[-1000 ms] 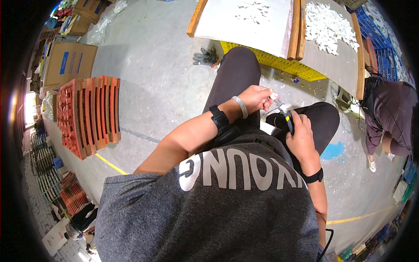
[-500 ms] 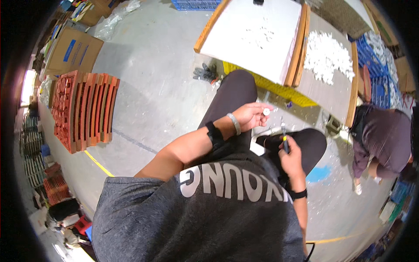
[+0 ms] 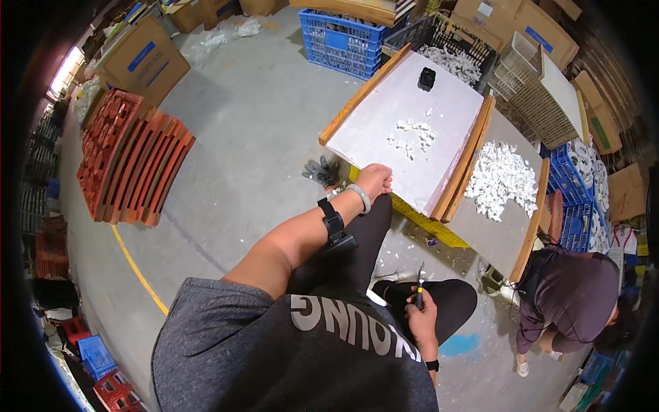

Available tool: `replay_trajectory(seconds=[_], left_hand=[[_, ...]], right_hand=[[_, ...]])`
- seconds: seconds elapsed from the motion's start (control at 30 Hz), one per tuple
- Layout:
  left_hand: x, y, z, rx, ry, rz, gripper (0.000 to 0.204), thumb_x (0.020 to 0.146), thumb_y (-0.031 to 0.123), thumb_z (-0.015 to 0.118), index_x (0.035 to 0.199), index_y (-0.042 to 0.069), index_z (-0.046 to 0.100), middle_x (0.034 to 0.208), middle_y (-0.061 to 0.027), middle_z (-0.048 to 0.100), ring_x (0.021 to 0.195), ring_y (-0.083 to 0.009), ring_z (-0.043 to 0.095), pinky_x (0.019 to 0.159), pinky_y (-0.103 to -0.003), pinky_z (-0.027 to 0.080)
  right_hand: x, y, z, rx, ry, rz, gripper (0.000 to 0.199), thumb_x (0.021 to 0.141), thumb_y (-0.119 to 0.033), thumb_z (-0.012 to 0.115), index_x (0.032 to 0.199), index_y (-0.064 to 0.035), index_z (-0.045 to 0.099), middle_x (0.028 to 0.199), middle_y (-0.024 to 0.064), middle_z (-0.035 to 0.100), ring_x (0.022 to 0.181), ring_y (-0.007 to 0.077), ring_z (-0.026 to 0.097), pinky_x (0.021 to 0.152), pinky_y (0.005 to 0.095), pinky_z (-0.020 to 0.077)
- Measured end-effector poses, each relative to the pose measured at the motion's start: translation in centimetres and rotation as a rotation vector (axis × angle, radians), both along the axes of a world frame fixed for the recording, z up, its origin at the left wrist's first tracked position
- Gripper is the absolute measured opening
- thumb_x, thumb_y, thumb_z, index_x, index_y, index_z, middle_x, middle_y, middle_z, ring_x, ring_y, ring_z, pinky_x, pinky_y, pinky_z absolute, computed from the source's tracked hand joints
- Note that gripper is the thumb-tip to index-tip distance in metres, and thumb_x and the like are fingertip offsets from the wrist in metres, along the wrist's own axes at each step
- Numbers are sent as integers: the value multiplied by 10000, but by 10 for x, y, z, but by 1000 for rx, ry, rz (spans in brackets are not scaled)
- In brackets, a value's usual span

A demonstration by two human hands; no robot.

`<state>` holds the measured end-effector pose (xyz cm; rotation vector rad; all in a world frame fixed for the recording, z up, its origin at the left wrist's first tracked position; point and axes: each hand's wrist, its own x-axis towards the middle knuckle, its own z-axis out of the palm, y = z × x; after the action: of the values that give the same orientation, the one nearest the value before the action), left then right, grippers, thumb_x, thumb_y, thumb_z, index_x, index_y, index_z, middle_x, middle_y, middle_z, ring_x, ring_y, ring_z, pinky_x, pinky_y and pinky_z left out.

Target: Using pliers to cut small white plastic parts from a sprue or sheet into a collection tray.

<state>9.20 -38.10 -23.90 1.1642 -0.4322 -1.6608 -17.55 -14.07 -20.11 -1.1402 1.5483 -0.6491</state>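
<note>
My left hand (image 3: pixel 374 180) reaches forward with curled fingers to the near edge of a white-topped board (image 3: pixel 384 147) framed in wood. I see only its back, so anything in the fingers is hidden. A watch and a pale bangle are on that wrist. A few small white pieces (image 3: pixel 412 134) and a small black object (image 3: pixel 426 78) lie on the board. My right hand (image 3: pixel 420 309) rests over my right knee, gripping a thin knife-like tool (image 3: pixel 419 283) that points up.
A second board (image 3: pixel 480 226) to the right carries a heap of white pieces. Grey gloves (image 3: pixel 321 172) lie on the concrete floor. Red-orange pallets (image 3: pixel 130 165) stand left, blue crates (image 3: pixel 340 34) and cardboard boxes (image 3: pixel 141 62) behind. Another person (image 3: pixel 573 302) crouches at right.
My left hand has left the tool hand and stretched forward to the white board's edge. My right hand has sunk to my knee, still holding the tool. My view has tilted up.
</note>
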Motion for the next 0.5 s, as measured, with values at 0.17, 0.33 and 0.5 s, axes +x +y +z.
replay_trajectory(seconds=[0.17,0.33,0.5], left_hand=[[-12,-17,-2,-156,-57,-43,594,907,96,492,1433,6,232,1396,-197,368,1036,-189,562,806,-285,477],[-15,-10,-19,-390,-363,-168,576,886,120,554,1397,19,309,1316,-161,447,995,-149,559,808,-260,452],[-20,21,-11,-488,-695,-214,267,855,47,549,1114,-16,565,989,-94,601,798,-136,571,731,-247,470]], right_hand=[[0,-4,9,31,6,-24,420,737,77,500,1135,-42,559,829,6,551,615,90,515,533,231,436],[10,-6,23,118,-42,-50,420,731,71,504,1132,-40,560,837,9,554,618,90,518,533,232,440],[7,-12,18,103,-44,-59,419,720,76,507,1123,-27,560,840,16,559,624,100,533,527,241,453]])
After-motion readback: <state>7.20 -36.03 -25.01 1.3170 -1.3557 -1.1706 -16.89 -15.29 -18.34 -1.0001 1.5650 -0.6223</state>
